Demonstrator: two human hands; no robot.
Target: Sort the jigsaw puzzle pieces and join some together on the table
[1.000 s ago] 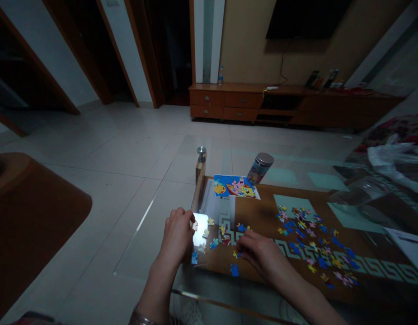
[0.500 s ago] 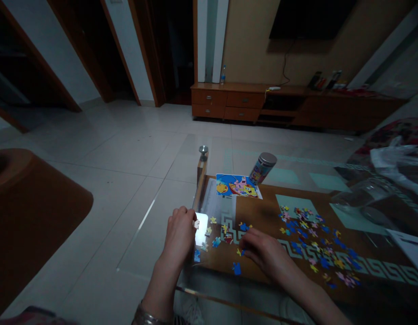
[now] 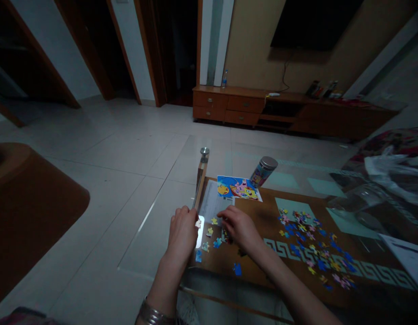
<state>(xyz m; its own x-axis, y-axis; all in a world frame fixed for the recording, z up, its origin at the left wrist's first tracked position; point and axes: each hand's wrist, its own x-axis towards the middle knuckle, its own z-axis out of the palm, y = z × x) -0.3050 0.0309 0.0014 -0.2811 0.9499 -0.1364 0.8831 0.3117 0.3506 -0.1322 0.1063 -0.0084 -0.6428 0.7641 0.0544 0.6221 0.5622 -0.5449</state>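
My left hand [image 3: 182, 231] is closed at the left edge of the glass tabletop, its fingertips on a small pale pink jigsaw piece [image 3: 198, 223]. Beneath that piece a bright white rounded patch [image 3: 199, 237] shows on the glass. My right hand [image 3: 241, 229] hovers over the loose pieces, fingers loosely bent and apart, with nothing visible in them. Just left of its fingertips lies a yellow piece [image 3: 214, 221]. Nearby are another yellowish piece [image 3: 209, 232], a light blue piece [image 3: 217, 243] and a blue piece [image 3: 237, 269]. My right hand hides some pieces beneath it.
A cartoon picture sheet [image 3: 238, 187] lies beyond my hands, beside a tin with a metal lid [image 3: 263, 171]. Many mixed pieces [image 3: 317, 248] spread to the right. A clear jar [image 3: 359, 203], a plastic bag [image 3: 395, 171] and a paper [image 3: 403, 257] are farther right.
My right hand has moved left and farther up the table, from beside the blue pieces to near the yellow one. My left hand stays at the pale pink piece. The view has shifted slightly.
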